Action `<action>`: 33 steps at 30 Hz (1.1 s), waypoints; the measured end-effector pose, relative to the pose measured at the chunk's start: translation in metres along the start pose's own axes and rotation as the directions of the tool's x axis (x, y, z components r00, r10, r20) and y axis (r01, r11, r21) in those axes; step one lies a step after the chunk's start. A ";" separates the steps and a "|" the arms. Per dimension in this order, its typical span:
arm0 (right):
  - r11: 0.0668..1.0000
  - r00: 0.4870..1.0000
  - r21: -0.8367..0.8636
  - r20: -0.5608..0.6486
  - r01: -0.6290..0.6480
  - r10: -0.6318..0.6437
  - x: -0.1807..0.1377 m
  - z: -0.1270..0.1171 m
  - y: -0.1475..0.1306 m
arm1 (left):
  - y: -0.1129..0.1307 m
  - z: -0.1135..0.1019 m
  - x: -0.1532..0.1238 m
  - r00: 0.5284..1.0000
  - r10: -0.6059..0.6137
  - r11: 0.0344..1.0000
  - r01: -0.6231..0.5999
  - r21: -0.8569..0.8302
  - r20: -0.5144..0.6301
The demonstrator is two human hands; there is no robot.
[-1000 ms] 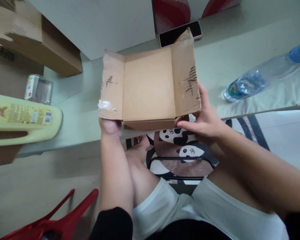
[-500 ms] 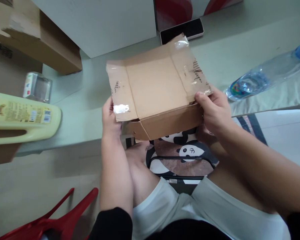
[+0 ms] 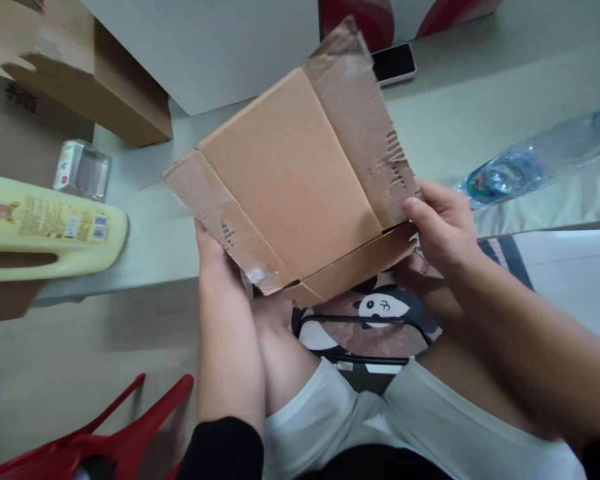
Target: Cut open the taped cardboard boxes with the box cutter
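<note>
A brown cardboard box [image 3: 285, 167] is held up in front of me, its flaps spread and its edges torn, with bits of clear tape. My right hand [image 3: 443, 217] pinches its right corner, thumb on top of the flap. On the other side my left hand [image 3: 214, 250] supports the left flap from beneath; its fingers are hidden behind the cardboard. The box is tilted, with a narrow flap hanging toward my lap. Behind its upper right corner lies a black-faced phone-like device [image 3: 395, 65], partly covered.
A clear plastic bottle [image 3: 535, 157] lies at the right edge of the table [image 3: 455, 100]. To the left are a yellow jug [image 3: 75, 227], a small clear case [image 3: 83, 170] and a larger carton [image 3: 125, 100]. A red stool [image 3: 130, 427] stands lower left.
The box has turned and tipped, so its broad face shows more fully. Its left side has dropped and its upper right corner has risen. Both hands keep their hold.
</note>
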State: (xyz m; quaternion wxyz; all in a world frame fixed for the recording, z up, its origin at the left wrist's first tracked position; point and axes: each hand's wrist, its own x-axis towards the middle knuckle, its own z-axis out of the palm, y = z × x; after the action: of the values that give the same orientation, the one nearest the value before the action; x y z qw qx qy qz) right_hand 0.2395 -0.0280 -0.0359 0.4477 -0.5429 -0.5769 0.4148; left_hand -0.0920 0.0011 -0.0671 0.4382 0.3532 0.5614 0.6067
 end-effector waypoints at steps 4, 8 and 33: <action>0.967 0.973 -0.127 -0.035 0.221 -0.227 0.007 -0.011 0.000 | 0.017 0.020 -0.013 0.997 -0.060 0.995 0.063 -0.082 0.040; 0.988 0.992 0.089 0.021 0.125 -0.127 0.009 -0.017 0.004 | 0.022 0.030 -0.024 0.974 -0.154 0.985 0.165 -0.054 0.166; 0.972 0.907 0.183 -0.417 0.149 -0.061 0.010 -0.005 0.008 | 0.014 0.040 -0.026 0.938 0.071 0.989 -0.110 0.100 0.338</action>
State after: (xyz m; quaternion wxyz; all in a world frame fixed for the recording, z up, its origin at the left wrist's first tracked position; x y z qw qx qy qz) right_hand 0.2464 -0.0174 -0.0413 0.6350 -0.5351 -0.4518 0.3261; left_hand -0.0477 -0.0081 -0.0472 0.4771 0.5015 0.4968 0.5235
